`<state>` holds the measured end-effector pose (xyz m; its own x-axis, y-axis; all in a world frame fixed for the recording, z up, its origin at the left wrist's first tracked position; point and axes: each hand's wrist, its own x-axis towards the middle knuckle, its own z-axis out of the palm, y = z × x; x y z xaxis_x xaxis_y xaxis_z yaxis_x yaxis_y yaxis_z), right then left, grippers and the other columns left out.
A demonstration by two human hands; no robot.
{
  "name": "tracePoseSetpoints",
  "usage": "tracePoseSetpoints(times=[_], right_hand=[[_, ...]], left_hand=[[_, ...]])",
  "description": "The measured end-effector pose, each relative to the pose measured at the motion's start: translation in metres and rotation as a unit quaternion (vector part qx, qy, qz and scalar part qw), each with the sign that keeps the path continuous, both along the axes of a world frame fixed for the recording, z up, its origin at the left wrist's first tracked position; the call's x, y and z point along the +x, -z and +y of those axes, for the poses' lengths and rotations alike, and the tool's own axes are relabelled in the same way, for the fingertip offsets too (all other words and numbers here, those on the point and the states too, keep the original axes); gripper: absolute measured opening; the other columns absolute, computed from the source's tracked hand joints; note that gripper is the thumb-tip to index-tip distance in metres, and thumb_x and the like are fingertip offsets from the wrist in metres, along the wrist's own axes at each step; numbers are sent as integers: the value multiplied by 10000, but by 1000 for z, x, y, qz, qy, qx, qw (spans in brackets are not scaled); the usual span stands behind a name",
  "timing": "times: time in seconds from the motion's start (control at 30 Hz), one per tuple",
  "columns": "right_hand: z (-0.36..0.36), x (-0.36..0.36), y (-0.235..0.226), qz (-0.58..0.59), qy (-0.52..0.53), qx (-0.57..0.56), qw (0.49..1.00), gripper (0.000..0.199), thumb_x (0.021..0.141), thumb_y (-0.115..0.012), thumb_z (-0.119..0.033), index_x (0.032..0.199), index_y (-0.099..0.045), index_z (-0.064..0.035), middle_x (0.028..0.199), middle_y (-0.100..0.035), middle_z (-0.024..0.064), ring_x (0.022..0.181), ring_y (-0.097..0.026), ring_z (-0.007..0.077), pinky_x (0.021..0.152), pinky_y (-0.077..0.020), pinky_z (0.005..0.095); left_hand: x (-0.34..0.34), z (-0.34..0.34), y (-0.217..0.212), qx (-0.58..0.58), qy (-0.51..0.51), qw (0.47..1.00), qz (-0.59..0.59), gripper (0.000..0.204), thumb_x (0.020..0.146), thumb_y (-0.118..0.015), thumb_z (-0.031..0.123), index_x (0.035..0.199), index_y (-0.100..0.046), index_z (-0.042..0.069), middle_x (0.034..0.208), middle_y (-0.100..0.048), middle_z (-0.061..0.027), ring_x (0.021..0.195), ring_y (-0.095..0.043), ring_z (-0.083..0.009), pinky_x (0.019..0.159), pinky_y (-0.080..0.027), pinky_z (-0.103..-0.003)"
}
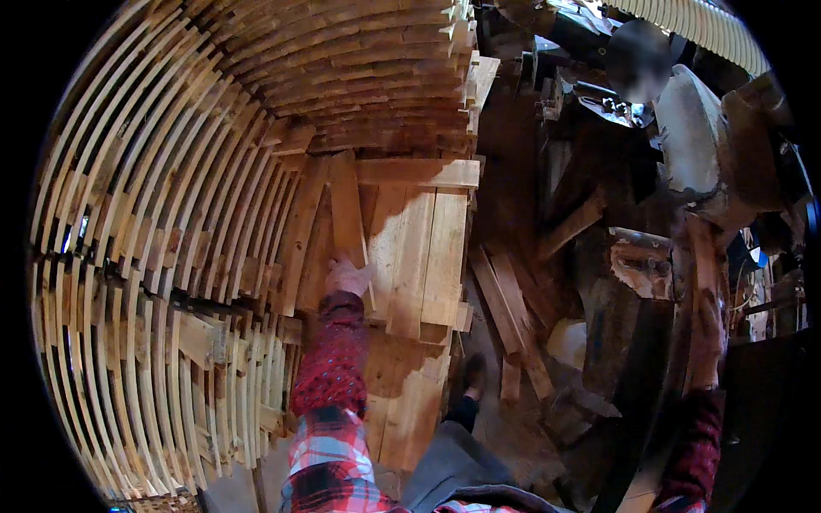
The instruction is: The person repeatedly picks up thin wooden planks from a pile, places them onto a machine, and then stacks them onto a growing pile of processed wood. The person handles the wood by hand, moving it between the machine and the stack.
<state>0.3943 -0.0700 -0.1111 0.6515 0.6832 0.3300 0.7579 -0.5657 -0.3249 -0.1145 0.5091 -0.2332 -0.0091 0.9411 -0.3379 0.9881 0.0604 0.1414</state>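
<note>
Lap: grey cloth (457,466) at 6 o'clock, nearest the camera, a dark shoe (475,376) just beyond it.
Left sleeve: maroon over plaid (329,385), reaching in from 7 o'clock.
Left hand: at 9 o'clock, close to the centre (349,278), at the near end of a board; whether the grip pinches the wood or only rests there, I cannot tell.
Board: at 10 o'clock (346,201), lying askew over flat planks (415,248).
Right sleeve: at 4 o'clock (694,440); a reddish-brown strip (705,299) runs on past the cuff, and which part is right hand and which wood, and how that grip stands, I cannot tell.
Laid so far: several planks lie flat side by side, with a crosspiece (419,173) at 12 o'clock.
Left over: the board appears not yet squared with its neighbours; how many more remain does not show.
Stacks: slatted wood (162,188) at 9 to 10 o'clock, a wall of timber (359,81) at 11, hemming in that side.
Floor: loose offcuts (505,303) at 4 o'clock, likely awkward underfoot.
Machinery: pale casing (688,132) at 2 o'clock, partly in shadow.
</note>
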Motion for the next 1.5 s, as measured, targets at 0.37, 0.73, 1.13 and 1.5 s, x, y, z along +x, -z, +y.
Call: tracePoseSetpoints(times=[0.37, 0.73, 1.13, 1.5], right_hand=[[40, -269, -64, 211, -193, 37, 957, 954, 711, -937, -349, 1493, -515, 0, 1442, -596, 247, 1357, -567, 416, 1149, -462, 473], [-273, -375, -60, 81, 92, -17, 992, 1006, 621, -904, -303, 1503, -522, -6, 1408, -593, 300, 1257, -603, 481, 1082, -496, 536], [-120, -169, -14, -1, 109, 66, 992, 602, 970, -632, -21, 1549, -472, 14, 1589, -477, 226, 1448, -479, 344, 1229, -345, 422], [8, -3, 28, 9, 27, 126, 992, 511, 995, -642, 5, 1465, -480, 120, 1509, -544, 256, 1385, -539, 397, 1184, -444, 465]], left_hand=[[-3, -317, -125, -387, 17, 627, -676, 806, 816, -755, 169, 1529, -450, -47, 1441, -615, -198, 1280, -651, -312, 1102, -532, -474], [117, -478, -132, -64, 632, 641, -431, 914, 749, -828, 395, 1474, -451, -15, 1459, -512, -259, 1404, -454, -449, 1197, -366, -487], [223, 26, -19, 126, 408, 892, 151, 944, 875, -697, 286, 1672, -217, 122, 1681, -331, -140, 1553, -296, -364, 1218, -327, -541], [175, 200, 115, 245, 410, 864, 162, 253, 941, -586, 227, 1134, -696, 106, 1137, -704, -155, 1068, -684, -360, 879, -556, -474]])
